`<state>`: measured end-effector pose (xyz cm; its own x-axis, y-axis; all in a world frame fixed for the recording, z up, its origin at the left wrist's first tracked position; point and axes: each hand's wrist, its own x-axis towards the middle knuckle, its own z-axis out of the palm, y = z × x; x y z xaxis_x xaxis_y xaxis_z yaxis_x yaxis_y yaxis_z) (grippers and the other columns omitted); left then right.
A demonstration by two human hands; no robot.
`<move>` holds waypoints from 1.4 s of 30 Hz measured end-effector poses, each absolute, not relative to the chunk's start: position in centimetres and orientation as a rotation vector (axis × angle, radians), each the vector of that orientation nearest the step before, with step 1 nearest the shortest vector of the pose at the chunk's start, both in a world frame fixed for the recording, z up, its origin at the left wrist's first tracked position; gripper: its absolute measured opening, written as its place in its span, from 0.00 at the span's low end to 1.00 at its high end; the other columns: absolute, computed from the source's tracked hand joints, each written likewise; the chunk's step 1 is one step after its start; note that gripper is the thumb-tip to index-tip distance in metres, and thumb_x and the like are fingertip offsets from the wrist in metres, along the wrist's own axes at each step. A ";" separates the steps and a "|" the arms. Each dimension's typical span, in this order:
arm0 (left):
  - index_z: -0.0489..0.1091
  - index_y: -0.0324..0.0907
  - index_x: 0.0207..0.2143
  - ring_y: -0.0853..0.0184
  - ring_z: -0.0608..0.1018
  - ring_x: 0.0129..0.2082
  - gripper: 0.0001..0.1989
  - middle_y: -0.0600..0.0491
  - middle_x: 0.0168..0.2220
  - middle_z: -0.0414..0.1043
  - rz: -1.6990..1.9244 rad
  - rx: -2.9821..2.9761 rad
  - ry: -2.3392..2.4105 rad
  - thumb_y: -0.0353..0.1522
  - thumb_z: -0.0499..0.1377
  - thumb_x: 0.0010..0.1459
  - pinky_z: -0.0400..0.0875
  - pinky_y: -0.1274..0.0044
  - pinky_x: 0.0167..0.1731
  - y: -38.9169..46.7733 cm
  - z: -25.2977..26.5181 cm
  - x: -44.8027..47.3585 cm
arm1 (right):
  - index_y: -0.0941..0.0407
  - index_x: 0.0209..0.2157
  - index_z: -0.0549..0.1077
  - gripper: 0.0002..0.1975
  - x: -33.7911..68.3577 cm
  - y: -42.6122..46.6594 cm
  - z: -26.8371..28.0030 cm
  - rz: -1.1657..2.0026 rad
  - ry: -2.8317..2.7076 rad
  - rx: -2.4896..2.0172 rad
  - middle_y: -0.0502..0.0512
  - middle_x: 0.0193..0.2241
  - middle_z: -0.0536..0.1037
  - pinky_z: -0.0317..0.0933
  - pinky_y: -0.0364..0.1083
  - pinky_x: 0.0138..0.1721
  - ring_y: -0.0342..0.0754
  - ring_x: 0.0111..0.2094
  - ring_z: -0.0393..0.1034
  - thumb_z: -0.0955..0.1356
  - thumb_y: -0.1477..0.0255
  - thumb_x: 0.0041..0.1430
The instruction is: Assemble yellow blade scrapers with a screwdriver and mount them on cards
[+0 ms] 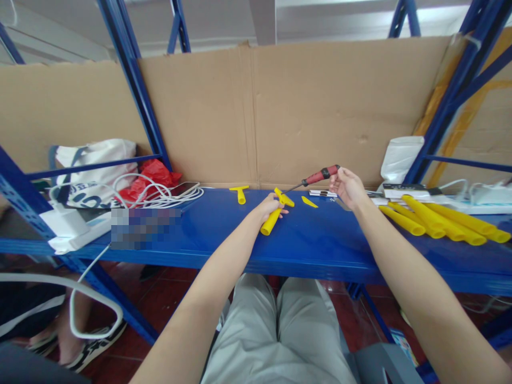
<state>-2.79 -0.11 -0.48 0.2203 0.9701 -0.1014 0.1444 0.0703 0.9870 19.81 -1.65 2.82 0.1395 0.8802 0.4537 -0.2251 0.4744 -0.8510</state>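
My left hand [270,207] is wrapped round a yellow T-shaped plastic handle [272,221], its tube end pointing down toward me just above the blue shelf. In my right hand [349,188] the fingertips pinch the butt of a screwdriver [320,176] with a red and black grip. Its shaft slants down to the left, and the tip meets the head of the yellow handle; whether a screw sits there is too small to tell. A second yellow T-shaped piece [241,195] stands left of my left hand. Between the hands lies a flat yellow pointed piece [309,202].
Several yellow tubes [436,220] lie at the right of the blue shelf [312,242], near a white pouch [401,159]. To the left are coiled white cables [160,194], a red plastic bag [150,178] and a power strip [80,234]. Cardboard [312,112] walls the back. Another person's foot shows lower left.
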 end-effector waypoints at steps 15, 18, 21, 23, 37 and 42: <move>0.54 0.40 0.52 0.70 0.79 0.27 0.23 0.44 0.46 0.71 0.897 1.360 1.178 0.16 0.50 0.56 0.65 0.84 0.17 -0.1 -0.5 -2.8 | 0.54 0.25 0.63 0.20 19.7 -1.5 2.7 0.930 -1.114 -0.719 0.41 0.11 0.60 0.54 0.38 0.15 0.37 0.13 0.56 0.73 0.55 0.45; 0.54 0.40 0.53 0.69 0.79 0.27 0.24 0.44 0.45 0.71 0.888 1.356 1.177 0.16 0.50 0.55 0.66 0.84 0.17 0.0 -0.5 -2.8 | 0.54 0.26 0.63 0.17 19.8 -1.6 2.8 0.953 -1.116 -0.713 0.44 0.16 0.67 0.56 0.38 0.17 0.38 0.16 0.61 0.72 0.59 0.48; 0.54 0.40 0.53 0.69 0.80 0.28 0.24 0.43 0.46 0.71 0.885 1.355 1.180 0.16 0.50 0.55 0.66 0.84 0.17 0.0 -0.5 -2.8 | 0.54 0.26 0.62 0.16 19.9 -1.6 2.8 0.957 -1.139 -0.717 0.44 0.18 0.68 0.57 0.38 0.18 0.38 0.17 0.63 0.72 0.61 0.49; 0.54 0.40 0.53 0.68 0.80 0.29 0.24 0.43 0.46 0.71 0.886 1.354 1.182 0.16 0.50 0.55 0.67 0.84 0.17 0.1 -0.5 -2.8 | 0.54 0.26 0.62 0.17 19.9 -1.6 2.8 0.950 -1.137 -0.720 0.43 0.17 0.67 0.56 0.38 0.18 0.38 0.17 0.62 0.72 0.60 0.48; 0.54 0.40 0.52 0.70 0.79 0.27 0.23 0.43 0.45 0.71 0.896 1.362 1.180 0.17 0.50 0.56 0.66 0.84 0.17 0.2 -0.6 -2.8 | 0.54 0.26 0.63 0.20 19.6 -1.6 2.7 0.911 -1.097 -0.754 0.41 0.11 0.59 0.53 0.38 0.15 0.38 0.13 0.56 0.72 0.54 0.46; 0.54 0.40 0.52 0.69 0.79 0.27 0.23 0.44 0.46 0.71 0.893 1.360 1.179 0.16 0.50 0.56 0.66 0.84 0.17 -0.1 -0.5 -2.7 | 0.54 0.26 0.63 0.17 20.0 -1.5 2.8 0.929 -1.128 -0.732 0.44 0.17 0.67 0.57 0.38 0.18 0.38 0.17 0.62 0.71 0.58 0.49</move>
<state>-2.72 -0.10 -0.50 0.2283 0.9681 -0.1030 0.1636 0.0661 0.9843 19.96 -1.48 2.77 0.1497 0.8959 0.4183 -0.2380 0.4433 -0.8642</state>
